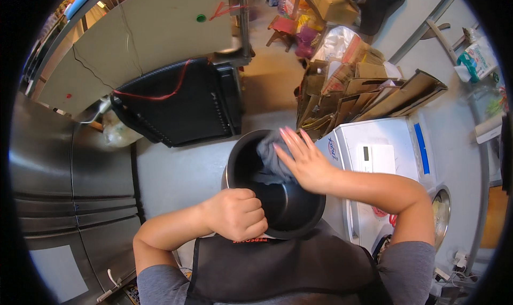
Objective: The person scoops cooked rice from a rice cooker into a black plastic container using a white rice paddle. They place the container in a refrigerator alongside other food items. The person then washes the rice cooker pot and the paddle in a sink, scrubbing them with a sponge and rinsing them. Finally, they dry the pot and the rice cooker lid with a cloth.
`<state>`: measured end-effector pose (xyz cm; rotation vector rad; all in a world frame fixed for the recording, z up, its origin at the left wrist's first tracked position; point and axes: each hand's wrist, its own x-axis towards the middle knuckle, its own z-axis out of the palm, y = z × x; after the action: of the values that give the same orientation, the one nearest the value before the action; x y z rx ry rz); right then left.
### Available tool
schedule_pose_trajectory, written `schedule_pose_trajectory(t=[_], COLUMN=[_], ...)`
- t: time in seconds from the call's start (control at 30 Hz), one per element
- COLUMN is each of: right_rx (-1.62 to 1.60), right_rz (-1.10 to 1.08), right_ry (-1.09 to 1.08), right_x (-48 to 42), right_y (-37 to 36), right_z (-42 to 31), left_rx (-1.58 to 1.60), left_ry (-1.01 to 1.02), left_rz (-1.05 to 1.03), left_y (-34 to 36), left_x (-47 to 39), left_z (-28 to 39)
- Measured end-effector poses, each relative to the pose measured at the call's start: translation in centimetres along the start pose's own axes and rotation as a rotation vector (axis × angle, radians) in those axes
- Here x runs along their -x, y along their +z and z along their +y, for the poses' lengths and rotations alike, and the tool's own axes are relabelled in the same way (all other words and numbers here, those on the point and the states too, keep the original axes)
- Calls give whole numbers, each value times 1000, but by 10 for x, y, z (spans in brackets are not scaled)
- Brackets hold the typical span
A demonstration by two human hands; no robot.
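Observation:
A deep dark pot (297,214), perhaps a cooker's inner pot, is held tilted in front of my apron (276,265). My left hand (240,214) is clenched over its near left rim. On the far right side, my right hand (302,156) presses a crumpled grey cloth (276,156) against the rim and inner wall. The fingers of that hand lie fairly straight over the cloth, and the thumb side is partly blurred. Inside, the dark wall shows a curved streak of light, and the cloth hides part of the interior.
Right of the pot stands a white chest-like appliance (372,132) with a small display device on top. Flattened cardboard (352,92) leans behind it. A black chair (180,104) sits beyond, beside a pale table (172,28). Stainless steel cabinets (44,152) line the left.

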<state>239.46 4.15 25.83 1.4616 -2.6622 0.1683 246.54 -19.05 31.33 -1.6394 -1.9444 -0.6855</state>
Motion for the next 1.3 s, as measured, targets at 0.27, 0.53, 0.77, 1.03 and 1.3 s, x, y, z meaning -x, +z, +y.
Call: schedule_pose_trajectory(t=[0.27, 0.53, 0.77, 1.03, 1.3], right_rx=[152, -1582, 147, -469, -1926], right_rz=[-86, -362, -247, -567, -610], right_ry=[-299, -126, -373, 68, 84], right_x=[-31, -55, -15, -4, 14], right_y=[9, 31, -12, -25, -54], right_z=[15, -59, 23, -10, -15], left_rx=[28, -4, -8, 48, 159], left_ry=[11, 25, 54, 31, 17], left_rz=[-33, -134, -100, -117, -64], left_y=[-1, -10, -5, -3, -2], left_x=[-37, -39, -45, -45, -43], left_z=[-12, -16, -21, -32, -48])
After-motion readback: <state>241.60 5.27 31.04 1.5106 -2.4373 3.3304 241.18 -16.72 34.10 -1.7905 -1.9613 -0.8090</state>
